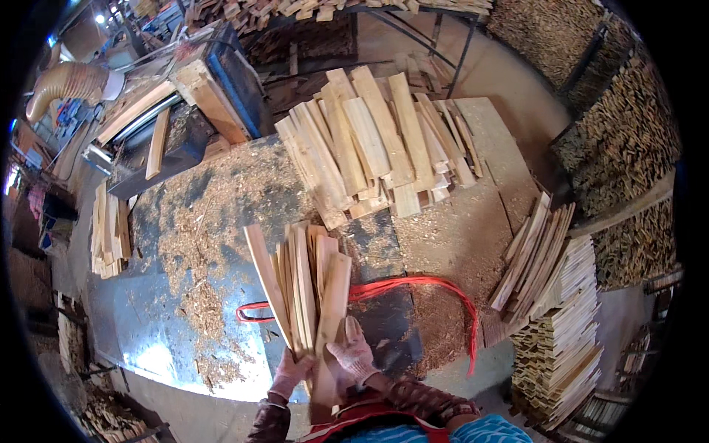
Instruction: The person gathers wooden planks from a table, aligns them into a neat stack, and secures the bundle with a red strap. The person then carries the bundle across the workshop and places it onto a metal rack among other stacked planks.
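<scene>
A: Above a shaving-strewn worktop [122, 306], a worker in pale gloves grips a bundle of slats [299, 284] by its lower end, near the body. How do the hands stand?

B: The left hand [292, 369] has its fingers clamped on the bundle's lower left edge. The right hand [354, 356] sits against the broad slat opposite, thumb across its face and fingers stretched up beside it; whether they also clamp, I cannot tell.

A: And the far ends?

B: Fanned apart and uneven, one slat leaning out to the left. Good handling here would probably mean pressing inward from both sides with equal force, so the inner pieces cannot slide, then drawing that stray slat in line.

A: What calls for care?

B: The red strap [406, 280], lying on the worktop and vanishing behind the bundle on either side. I would keep it flat and untwisted, and keep the fingers out from between wood and strap. Rough edges also argue for a firm, still grip. Beyond lies a larger pile of slats [365, 136], well apart from the hands.
</scene>
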